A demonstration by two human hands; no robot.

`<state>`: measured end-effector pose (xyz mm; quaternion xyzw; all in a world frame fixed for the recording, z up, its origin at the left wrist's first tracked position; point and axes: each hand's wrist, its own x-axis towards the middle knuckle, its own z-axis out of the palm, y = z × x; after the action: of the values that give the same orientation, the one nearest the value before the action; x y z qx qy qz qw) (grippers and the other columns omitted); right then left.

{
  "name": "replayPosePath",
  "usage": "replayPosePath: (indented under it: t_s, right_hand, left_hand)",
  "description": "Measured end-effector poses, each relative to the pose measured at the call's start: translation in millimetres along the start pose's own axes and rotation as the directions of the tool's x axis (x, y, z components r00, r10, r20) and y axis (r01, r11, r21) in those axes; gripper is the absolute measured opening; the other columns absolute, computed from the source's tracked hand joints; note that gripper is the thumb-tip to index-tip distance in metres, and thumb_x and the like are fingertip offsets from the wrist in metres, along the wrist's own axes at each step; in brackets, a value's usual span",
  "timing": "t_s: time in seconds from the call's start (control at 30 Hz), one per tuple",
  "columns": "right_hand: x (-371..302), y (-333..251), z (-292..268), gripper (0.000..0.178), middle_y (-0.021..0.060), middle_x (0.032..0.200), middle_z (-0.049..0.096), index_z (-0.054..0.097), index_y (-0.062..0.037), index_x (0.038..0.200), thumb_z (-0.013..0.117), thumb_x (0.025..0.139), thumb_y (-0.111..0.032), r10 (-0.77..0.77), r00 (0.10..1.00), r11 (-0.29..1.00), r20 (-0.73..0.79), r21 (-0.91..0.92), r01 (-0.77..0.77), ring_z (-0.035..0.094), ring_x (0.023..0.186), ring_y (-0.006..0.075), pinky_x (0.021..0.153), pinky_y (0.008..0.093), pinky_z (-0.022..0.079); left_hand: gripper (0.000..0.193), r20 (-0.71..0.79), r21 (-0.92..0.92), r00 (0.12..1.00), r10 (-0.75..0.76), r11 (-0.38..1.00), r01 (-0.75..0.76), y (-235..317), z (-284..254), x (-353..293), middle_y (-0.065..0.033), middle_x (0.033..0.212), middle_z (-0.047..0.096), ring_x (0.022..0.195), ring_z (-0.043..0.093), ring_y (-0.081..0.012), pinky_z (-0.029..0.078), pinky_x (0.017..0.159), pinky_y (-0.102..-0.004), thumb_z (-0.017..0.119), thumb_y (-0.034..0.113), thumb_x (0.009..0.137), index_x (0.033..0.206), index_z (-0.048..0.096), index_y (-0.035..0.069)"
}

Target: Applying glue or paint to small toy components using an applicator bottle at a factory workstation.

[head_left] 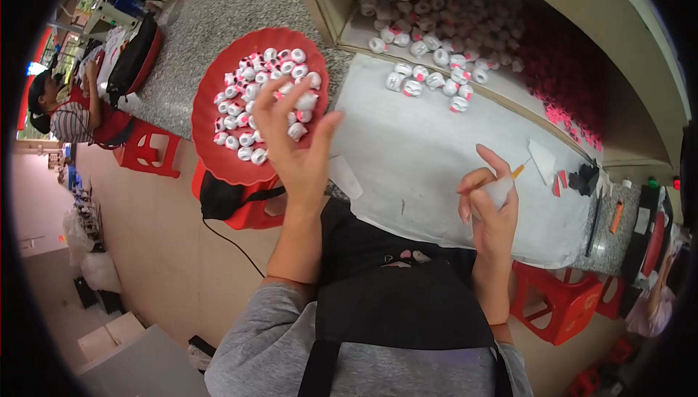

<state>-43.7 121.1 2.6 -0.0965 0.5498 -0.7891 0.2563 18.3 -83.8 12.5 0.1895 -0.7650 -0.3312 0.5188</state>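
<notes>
My left hand (292,153) is over the right side of a scalloped red tray (207,117), its fingers spread and nothing visibly gripped. In the tray lie many small round white pieces (251,91) with pink and black marks. One white piece (309,100) sits close to the thumb and fingers; I cannot tell whether they touch. My right hand (494,204) is above the white sheet (407,157) on the bench, fingers curled round a thin tool with an orange part (518,171). Something whitish, unclear, is also between these fingers.
More white pieces (436,81) lie at the sheet's far edge, before a shelf heaped with white pieces (436,8) and pink pieces (560,84). A white scrap (542,161) and black bits (584,179) lie at right. A red stool (556,302) stands below; another person (65,110) sits far left.
</notes>
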Motion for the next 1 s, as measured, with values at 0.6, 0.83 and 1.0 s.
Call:
replayPosePath:
  t_s: [0.6, 0.83, 1.0]
  right_hand:
    - [-25, -25, -31, 0.032, 0.0136, 0.093, 0.038, 0.033, 0.0018, 0.099, 0.045, 0.069, -0.006, -0.118, 0.991, 0.993, -0.068, -0.039, 0.116, 0.048, 0.063, 0.0165, 0.039, 0.023, 0.042]
    - [-17, -25, -35, 0.04, 0.0124, 0.096, 0.039, 0.033, 0.0013, 0.109, 0.045, 0.074, -0.012, -0.229, 0.966, 0.972, -0.118, -0.081, 0.221, 0.047, 0.077, 0.0203, 0.05, 0.0273, 0.045]
    - [-17, -22, -40, 0.039, 0.0121, 0.096, 0.039, 0.032, 0.0008, 0.109, 0.045, 0.074, -0.011, -0.249, 0.953, 0.968, -0.173, -0.067, 0.241, 0.046, 0.078, 0.0198, 0.053, 0.0274, 0.044]
  left_hand:
    - [0.017, 0.684, -0.172, 0.729, -0.032, 0.964, 0.204, 15, 101, -35, -0.0076, 0.074, 0.05, 0.06, 0.049, -0.0216, 0.04, 0.053, -0.0306, 0.056, 0.0, 0.064, 0.079, 0.051, 0.004]
    - [0.03, 0.758, -0.234, 0.57, 0.316, 0.948, -0.215, 38, 96, -47, -0.0033, 0.082, 0.048, 0.068, 0.047, -0.017, 0.041, 0.057, -0.0263, 0.062, 0.014, 0.062, 0.091, 0.056, 0.013]
    - [0.026, 0.867, -0.333, 0.349, 0.356, 0.934, -0.127, 31, 92, -60, -0.0035, 0.073, 0.047, 0.065, 0.048, -0.0172, 0.042, 0.058, -0.0278, 0.062, 0.016, 0.06, 0.085, 0.058, 0.011]
